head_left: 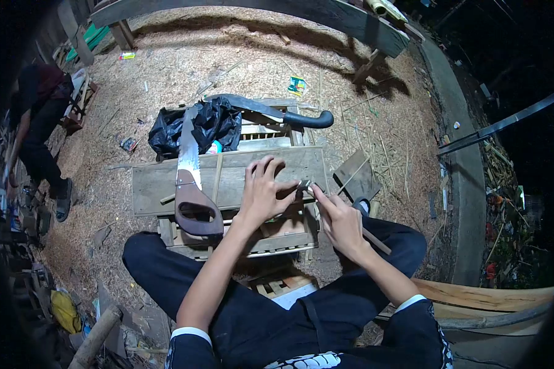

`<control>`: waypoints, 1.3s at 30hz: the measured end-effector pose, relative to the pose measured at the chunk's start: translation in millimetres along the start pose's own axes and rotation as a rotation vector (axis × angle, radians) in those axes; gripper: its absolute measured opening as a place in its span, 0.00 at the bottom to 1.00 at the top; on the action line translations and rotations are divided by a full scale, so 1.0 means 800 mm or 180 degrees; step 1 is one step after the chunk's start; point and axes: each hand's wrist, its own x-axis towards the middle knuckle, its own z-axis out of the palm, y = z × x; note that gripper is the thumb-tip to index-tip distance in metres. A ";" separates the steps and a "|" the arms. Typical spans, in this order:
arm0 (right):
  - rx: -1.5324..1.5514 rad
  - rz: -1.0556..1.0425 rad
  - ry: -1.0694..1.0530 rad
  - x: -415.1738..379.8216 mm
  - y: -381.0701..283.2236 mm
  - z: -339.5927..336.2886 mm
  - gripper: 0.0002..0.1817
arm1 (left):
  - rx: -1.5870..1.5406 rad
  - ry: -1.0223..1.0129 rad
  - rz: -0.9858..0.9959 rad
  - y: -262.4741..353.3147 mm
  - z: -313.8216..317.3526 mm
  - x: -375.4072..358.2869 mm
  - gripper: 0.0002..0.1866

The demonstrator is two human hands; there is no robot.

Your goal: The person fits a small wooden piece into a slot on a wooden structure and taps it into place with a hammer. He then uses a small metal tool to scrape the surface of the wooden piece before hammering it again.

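Observation:
My left hand (263, 192) is over the weathered plank (228, 166), some fingers raised and bent. Its thumb side pinches close to a small dark piece (303, 186) with a pale spot, too small to name. Closed beside it, my right hand (341, 226) grips a slim tool with a brown stick-like handle (377, 241) that sticks out behind the palm; its working end is hidden. Left of my hands, a handsaw (192, 184) with a brown handle lies across the plank. Beyond, a machete (277, 113) with a black handle rests partly on a black plastic bag (212, 126).
The plank lies on a slatted wooden crate (271, 243) between my bent legs. Wood shavings (228, 61) cover the ground. A person (40, 123) is at the left edge. A long beam (277, 9) spans the back. Boards (486, 295) lie at my right, beside a concrete edge (468, 203).

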 end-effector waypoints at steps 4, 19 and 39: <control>0.0533 -0.0168 0.0693 0.002 -0.009 -0.007 0.30 | -0.0019 -0.0026 -0.0056 -0.002 0.000 -0.003 0.15; 0.0323 -0.0033 0.0507 0.001 -0.003 -0.003 0.32 | -0.0101 0.0100 -0.0030 -0.001 0.000 0.001 0.14; 0.0152 -0.0032 0.0143 0.002 0.004 0.003 0.32 | 0.0024 0.0046 0.0005 -0.001 0.000 0.002 0.15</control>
